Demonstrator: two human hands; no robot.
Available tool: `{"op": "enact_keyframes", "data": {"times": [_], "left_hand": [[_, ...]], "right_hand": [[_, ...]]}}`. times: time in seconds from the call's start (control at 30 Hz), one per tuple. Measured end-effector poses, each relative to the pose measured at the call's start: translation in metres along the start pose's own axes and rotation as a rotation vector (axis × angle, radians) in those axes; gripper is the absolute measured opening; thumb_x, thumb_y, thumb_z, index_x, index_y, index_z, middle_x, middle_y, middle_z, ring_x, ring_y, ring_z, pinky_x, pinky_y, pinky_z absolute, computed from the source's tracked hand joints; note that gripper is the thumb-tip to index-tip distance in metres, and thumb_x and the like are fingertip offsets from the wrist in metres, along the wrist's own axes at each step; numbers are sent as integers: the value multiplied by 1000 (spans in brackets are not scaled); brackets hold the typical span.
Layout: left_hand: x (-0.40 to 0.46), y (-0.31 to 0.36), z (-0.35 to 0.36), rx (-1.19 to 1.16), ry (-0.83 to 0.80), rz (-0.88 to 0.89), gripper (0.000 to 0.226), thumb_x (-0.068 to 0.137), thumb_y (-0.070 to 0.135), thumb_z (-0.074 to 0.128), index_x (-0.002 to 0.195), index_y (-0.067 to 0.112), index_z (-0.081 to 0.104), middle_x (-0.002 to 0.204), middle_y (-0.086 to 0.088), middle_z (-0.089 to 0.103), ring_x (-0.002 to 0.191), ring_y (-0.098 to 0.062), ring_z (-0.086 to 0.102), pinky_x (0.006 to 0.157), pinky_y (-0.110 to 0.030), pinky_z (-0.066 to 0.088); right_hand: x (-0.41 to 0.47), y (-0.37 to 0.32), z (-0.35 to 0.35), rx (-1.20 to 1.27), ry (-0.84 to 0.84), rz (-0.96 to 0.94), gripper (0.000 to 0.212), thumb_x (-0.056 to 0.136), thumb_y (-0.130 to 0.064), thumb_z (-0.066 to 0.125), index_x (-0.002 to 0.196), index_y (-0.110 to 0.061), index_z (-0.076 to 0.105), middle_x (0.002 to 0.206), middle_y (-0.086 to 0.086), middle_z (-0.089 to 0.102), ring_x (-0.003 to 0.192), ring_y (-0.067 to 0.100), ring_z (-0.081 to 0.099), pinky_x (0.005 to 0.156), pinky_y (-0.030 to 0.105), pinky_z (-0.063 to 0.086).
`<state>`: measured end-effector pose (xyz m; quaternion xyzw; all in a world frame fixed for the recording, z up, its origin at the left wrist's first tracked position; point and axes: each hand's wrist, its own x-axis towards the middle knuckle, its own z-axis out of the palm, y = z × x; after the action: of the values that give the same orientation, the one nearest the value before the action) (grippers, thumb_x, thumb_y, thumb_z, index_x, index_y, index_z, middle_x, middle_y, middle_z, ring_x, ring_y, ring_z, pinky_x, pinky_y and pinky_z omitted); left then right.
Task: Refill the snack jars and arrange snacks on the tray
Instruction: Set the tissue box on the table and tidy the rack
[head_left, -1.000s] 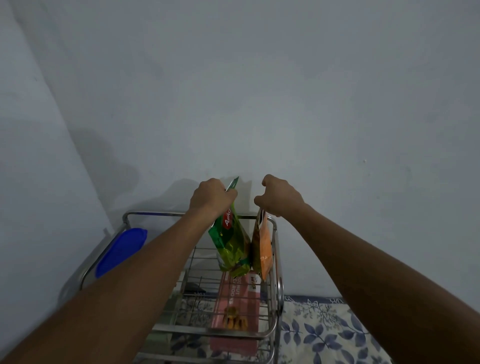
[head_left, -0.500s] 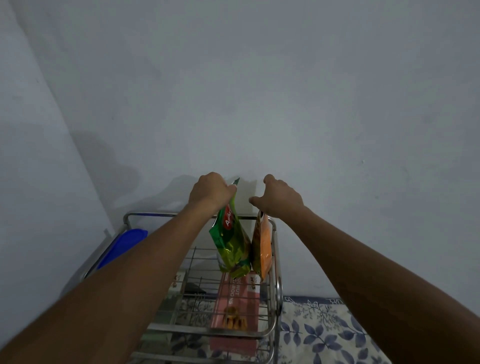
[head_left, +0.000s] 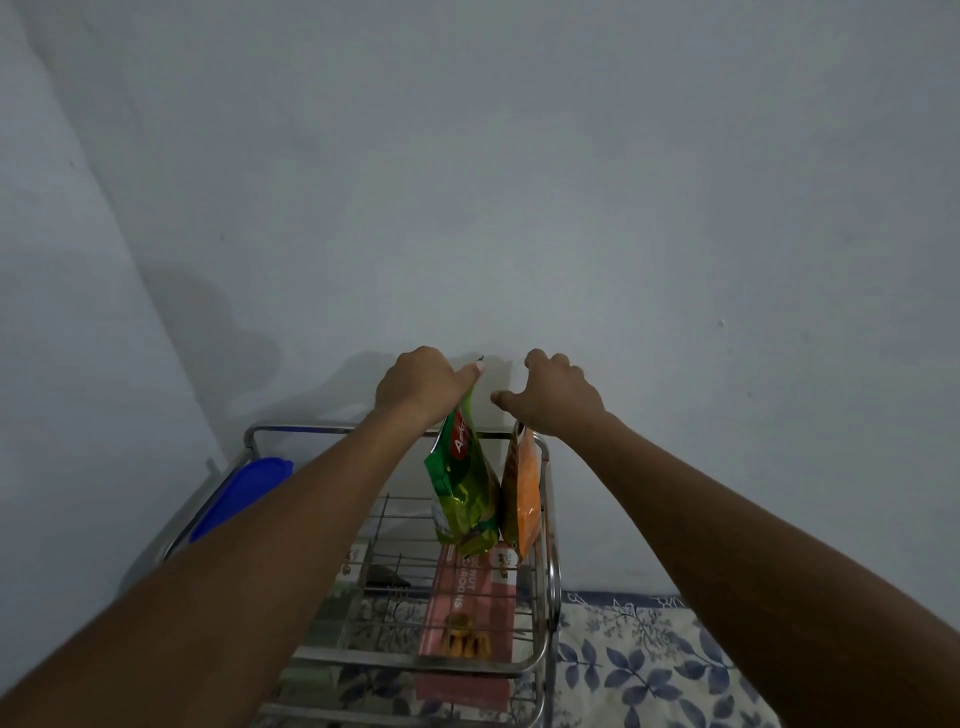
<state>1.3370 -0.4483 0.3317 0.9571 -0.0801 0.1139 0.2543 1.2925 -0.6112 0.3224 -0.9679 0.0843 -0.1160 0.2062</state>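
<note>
Green foil fills the grip of the left hand (head_left: 422, 382), whose curled fingers and thumb pinch the top edge of a green snack packet (head_left: 461, 493) so that it hangs straight down below the fist. Just to its right, the right hand (head_left: 553, 396) is curled over the top of an orange snack packet (head_left: 522, 496), which hangs below the palm; its thumb points toward the left hand, and the exact grip on the packet is hidden under the hand. The two packets hang side by side, touching or nearly so. Both dangle above a steel wire rack (head_left: 545, 551) with a rounded rail. Beneath the packets, on a rack shelf, lies a pink biscuit box (head_left: 470, 597) with printed lettering. Left of the left forearm, a blue lid (head_left: 240, 493) leans at the rack's edge. Below and right of the right forearm spreads a cloth with a blue leaf print (head_left: 639, 670). Beyond the hands rises a plain pale wall (head_left: 519, 182).
</note>
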Motion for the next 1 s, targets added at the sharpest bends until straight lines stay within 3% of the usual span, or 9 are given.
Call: {"op": "enact_keyframes", "data": {"times": [0.07,0.17,0.23,0.37,0.57,0.7,0.87,1.0], "left_hand": [[0,0,-1,35,34,26,66,95,73,45,73,16,68,71,0,65,67,-19,63,55,-27,40],[-2,-4,-3,47,101,77,68,96,75,39,109,18,74,106,-3,73,94,-23,65,79,-40,56],[-5,-7,-5,58,159,101,69,96,75,37,125,21,68,125,-5,67,113,-27,59,91,-45,53],[-23,-17,-12,-2,305,189,63,98,68,42,134,21,63,140,-6,60,128,-29,50,103,-47,46],[-87,-37,-12,-184,445,299,54,99,54,50,136,17,63,144,-9,53,135,-25,42,112,-45,37],[-125,-58,-2,-205,492,347,45,101,41,60,135,12,63,142,-12,52,134,-27,42,111,-48,39],[-163,-94,13,-175,554,359,40,101,34,61,129,6,66,136,-18,56,130,-32,49,110,-50,39],[-198,-136,39,-159,487,323,34,100,26,63,128,6,66,134,-18,57,129,-25,47,108,-53,42]], "right_hand": [[0,-1,-1,2,14,-3,75,88,-63,62,142,-15,42,139,14,47,129,33,44,96,48,47],[-3,-4,-4,-7,54,-21,73,90,-65,59,141,-16,43,139,14,48,130,34,42,99,50,45],[-9,-8,-8,-21,96,-58,70,91,-64,57,140,-16,45,138,13,49,129,34,43,99,50,44],[-33,-18,-15,9,208,-173,64,93,-57,58,141,-16,46,142,12,48,132,32,41,103,48,40],[-96,-29,-5,174,472,-383,50,94,-38,63,139,-18,55,154,13,41,149,31,25,120,50,23],[-129,-33,20,254,560,-512,39,95,-30,61,128,-11,63,148,18,47,146,36,31,118,53,29],[-159,-28,73,322,541,-618,31,93,-19,66,120,-4,67,141,23,52,140,41,38,115,51,33],[-189,-19,125,375,376,-606,29,96,-15,60,120,1,67,138,27,53,139,44,40,121,44,28]]}}
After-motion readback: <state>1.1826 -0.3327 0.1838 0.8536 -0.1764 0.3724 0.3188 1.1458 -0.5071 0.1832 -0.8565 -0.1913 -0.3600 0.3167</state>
